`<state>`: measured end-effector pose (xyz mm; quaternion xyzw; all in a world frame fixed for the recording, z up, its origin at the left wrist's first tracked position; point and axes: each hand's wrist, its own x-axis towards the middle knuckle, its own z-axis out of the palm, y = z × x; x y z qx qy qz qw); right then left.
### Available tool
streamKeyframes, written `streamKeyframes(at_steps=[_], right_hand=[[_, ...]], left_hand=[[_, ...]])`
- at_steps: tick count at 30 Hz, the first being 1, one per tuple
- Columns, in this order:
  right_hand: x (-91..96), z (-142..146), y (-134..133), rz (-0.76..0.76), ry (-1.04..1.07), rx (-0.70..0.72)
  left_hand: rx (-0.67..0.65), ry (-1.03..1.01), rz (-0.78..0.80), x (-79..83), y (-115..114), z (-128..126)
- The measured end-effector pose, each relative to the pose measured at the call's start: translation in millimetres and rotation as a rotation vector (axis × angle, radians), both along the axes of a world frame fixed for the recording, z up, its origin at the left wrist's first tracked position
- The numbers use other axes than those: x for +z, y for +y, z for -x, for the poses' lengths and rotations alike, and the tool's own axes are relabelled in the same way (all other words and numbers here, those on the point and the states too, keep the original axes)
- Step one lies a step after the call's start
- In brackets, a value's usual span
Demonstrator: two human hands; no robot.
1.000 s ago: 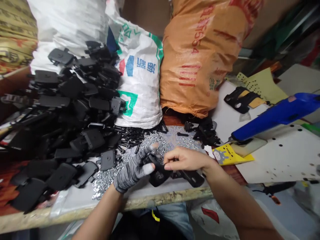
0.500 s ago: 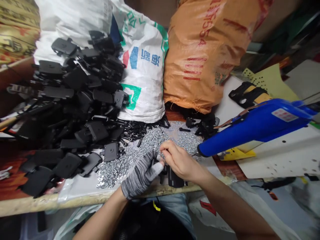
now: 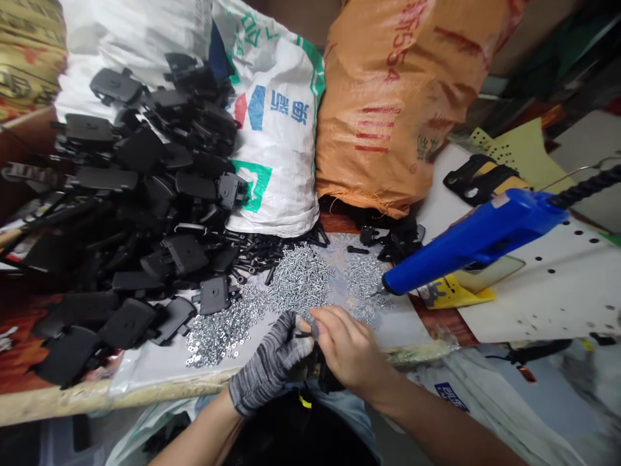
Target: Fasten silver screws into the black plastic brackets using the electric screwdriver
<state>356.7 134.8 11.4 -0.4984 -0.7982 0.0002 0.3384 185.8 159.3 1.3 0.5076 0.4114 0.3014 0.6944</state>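
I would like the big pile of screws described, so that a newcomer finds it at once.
Find the white sack with green print, left of the orange sack. Below it, on the pale sheet, lies the big pile of screws. It has slender pieces, unlike the ring-like pieces at its left, and is larger than the silver heap on its right.

Red-brn wood bench, pale front edge, brn backdrop, dim upper-rt bkgd

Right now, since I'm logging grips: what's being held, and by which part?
A black piece, apparently in the left hand, right hand against it; exactly where it's gripped is hidden.
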Motion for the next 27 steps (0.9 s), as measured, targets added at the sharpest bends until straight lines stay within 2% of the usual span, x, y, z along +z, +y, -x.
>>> streamKeyframes(at_steps=[2, 4, 6, 9, 11, 14, 16, 20, 22, 23, 25, 26, 27], right_hand=[[-4.5, 1.9, -0.2, 0.004, -0.011, 0.026], [-9.2, 3.3, 0.5, 0.075, -0.094, 0.043], [-13.7, 4.2, 0.9, 0.133, -0.169, 0.043], [-17.8, 4.1, 0.5, 0.127, -0.146, 0.041], [-16.1, 3.4, -0.1, 0.155, -0.139, 0.068], [-6.4, 2.9, -0.3, 0.248, -0.266, 0.098], [-0.4, 4.2, 0.0, 0.244, -0.285, 0.092], [-4.1, 6.3, 4.4, 0.146, 0.099, 0.129], [-11.7, 0.1, 14.2, 0.185, 0.239, 0.224], [-15.9, -6.0, 22.5, 0.242, 0.249, 0.227], [-24.5, -23.0, 45.3, 0.386, 0.200, 0.105], [-29.0, -32.8, 58.8, 0.445, 0.142, -0.055], [-33.5, -42.5, 72.4, 0.477, 0.110, -0.134]], left_hand=[[-0.026, 0.002, 0.003, 6.6, 1.1, -0.3], [-0.028, 0.032, -0.043, 9.4, 1.9, -1.6], [-0.001, 0.056, -0.091, 7.9, 2.3, -3.2], [0.002, 0.035, -0.109, 1.0, 2.2, -3.3], [-0.029, 0.022, -0.100, -4.2, 2.1, -1.3], [-0.045, 0.038, -0.108, -9.7, 2.9, 2.0], [-0.032, 0.042, -0.123, -10.7, 4.2, 2.9], [-0.057, 0.011, -0.100, -8.0, 5.9, 5.2], [-0.055, 0.004, -0.084, -6.4, 6.2, 9.6], [-0.044, 0.015, -0.084, -5.6, 6.5, 12.7], [-0.025, 0.057, -0.090, -3.2, 7.9, 20.2], [-0.031, 0.077, -0.089, -1.6, 8.9, 23.8], [-0.045, 0.088, -0.091, 0.1, 9.9, 27.1]])
